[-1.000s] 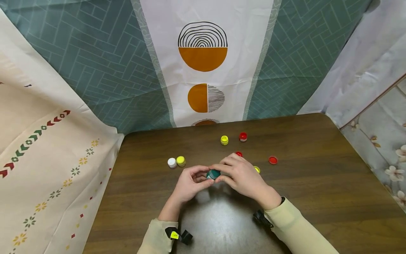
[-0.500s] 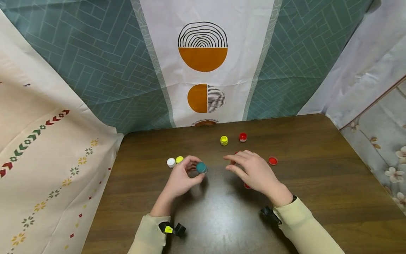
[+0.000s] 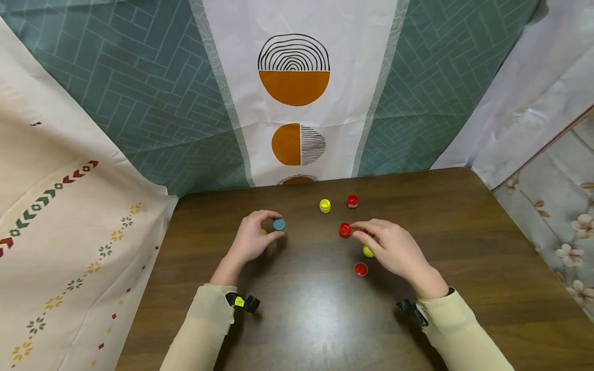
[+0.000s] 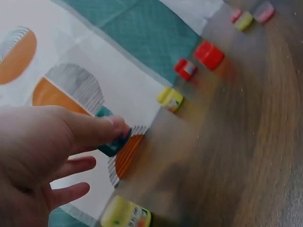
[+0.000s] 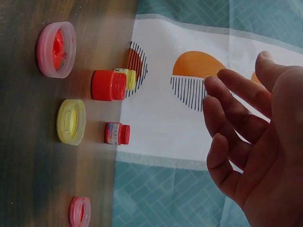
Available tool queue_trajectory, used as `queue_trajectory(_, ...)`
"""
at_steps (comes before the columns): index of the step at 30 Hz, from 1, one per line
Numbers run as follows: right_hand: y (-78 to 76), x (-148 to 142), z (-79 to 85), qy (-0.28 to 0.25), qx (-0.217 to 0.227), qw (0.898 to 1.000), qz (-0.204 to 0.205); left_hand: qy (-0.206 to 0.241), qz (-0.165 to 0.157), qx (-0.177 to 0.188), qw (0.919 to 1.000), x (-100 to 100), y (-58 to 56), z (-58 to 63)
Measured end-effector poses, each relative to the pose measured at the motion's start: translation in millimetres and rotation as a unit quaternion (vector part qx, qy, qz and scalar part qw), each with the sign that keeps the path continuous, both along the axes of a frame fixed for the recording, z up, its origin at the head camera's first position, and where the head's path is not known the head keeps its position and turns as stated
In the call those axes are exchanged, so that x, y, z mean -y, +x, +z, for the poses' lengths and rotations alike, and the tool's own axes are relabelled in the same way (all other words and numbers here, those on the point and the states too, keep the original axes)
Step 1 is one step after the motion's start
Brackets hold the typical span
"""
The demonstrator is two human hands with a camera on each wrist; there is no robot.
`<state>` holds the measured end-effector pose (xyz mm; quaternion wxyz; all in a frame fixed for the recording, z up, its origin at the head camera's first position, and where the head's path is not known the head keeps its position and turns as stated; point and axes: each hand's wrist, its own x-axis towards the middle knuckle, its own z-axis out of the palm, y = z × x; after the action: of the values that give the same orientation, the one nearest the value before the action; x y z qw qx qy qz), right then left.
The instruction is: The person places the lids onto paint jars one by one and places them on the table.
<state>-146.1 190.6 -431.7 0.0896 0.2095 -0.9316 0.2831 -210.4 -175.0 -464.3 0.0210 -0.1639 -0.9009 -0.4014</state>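
Thumb and fingers of my left hand [image 3: 250, 237] pinch a small teal paint jar [image 3: 279, 224], raised over the left part of the table. A yellow-capped paint jar [image 4: 124, 213] stands below that hand, mostly covered by it in the head view. My right hand [image 3: 394, 250] is held over the table with relaxed, slightly bent fingers and nothing in it. In the head view its fingertips come right beside a red paint jar [image 3: 345, 230]; the right wrist view shows them apart from this jar [image 5: 108, 85]. A yellow lid [image 3: 368, 251] lies partly under the right hand.
An uncapped yellow jar [image 3: 325, 206] and a red jar [image 3: 352, 201] stand toward the table's back edge. One red lid [image 3: 361, 269] lies nearer the front, another red lid [image 5: 79, 212] further right. A patterned cloth [image 3: 297, 113] hangs behind the table.
My hands have parted. The left has carried the teal jar left and back, now covering the white jar; the right has let go of it and moved right, uncovering the front red lid.
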Motion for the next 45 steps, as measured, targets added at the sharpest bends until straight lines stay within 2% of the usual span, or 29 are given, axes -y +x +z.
queue_trajectory(4, 4.1, -0.5, -4.0, 0.001, 0.007, 1.0, 0.003, -0.054, 0.002, 0.013, 0.9984, 4.7, -0.4, -11.5)
queue_trajectory(8, 6.3, -0.3, -6.6, 0.002, 0.002, 1.0, 0.008, -0.076, 0.007, 0.035, 0.9965, 8.4, 1.3, -20.1)
queue_trajectory(12, 4.7, -0.2, -6.0, 0.0, -0.007, 1.0, 0.01, -0.084, 0.015, 0.035, 0.9958, 8.2, -0.9, -21.2)
queue_trajectory(19, 3.3, 0.0, -5.1, -0.001, -0.009, 1.0, 0.008, -0.123, 0.023, 0.024, 0.9919, 6.9, -5.0, -23.1)
queue_trajectory(28, 4.9, -0.8, -6.6, -0.002, -0.005, 1.0, 0.007, -0.123, 0.036, 0.029, 0.9913, 7.1, -3.8, -24.0)
queue_trajectory(32, 5.0, -6.0, -4.0, -0.001, 0.004, 1.0, 0.0, -0.109, 0.028, 0.005, 0.9936, 6.3, -3.8, -21.7)
queue_trajectory(35, 6.1, -12.1, -3.7, 0.0, 0.018, 1.0, -0.013, -0.073, 0.036, -0.032, 0.9962, -5.2, -3.1, -19.4)
queue_trajectory(39, 8.9, -19.1, -6.9, 0.003, 0.038, 0.999, -0.028, 0.001, 0.048, -0.081, 0.9955, -42.0, 0.8, -20.3)
queue_trajectory(42, 10.8, -22.8, -9.8, 0.006, 0.049, 0.998, -0.032, 0.04, 0.037, -0.075, 0.9957, -75.8, 4.0, -23.9)
queue_trajectory(45, 12.0, -26.3, -12.1, 0.011, 0.056, 0.998, -0.033, 0.059, 0.015, -0.03, 0.9977, -105.1, 2.2, -28.8)
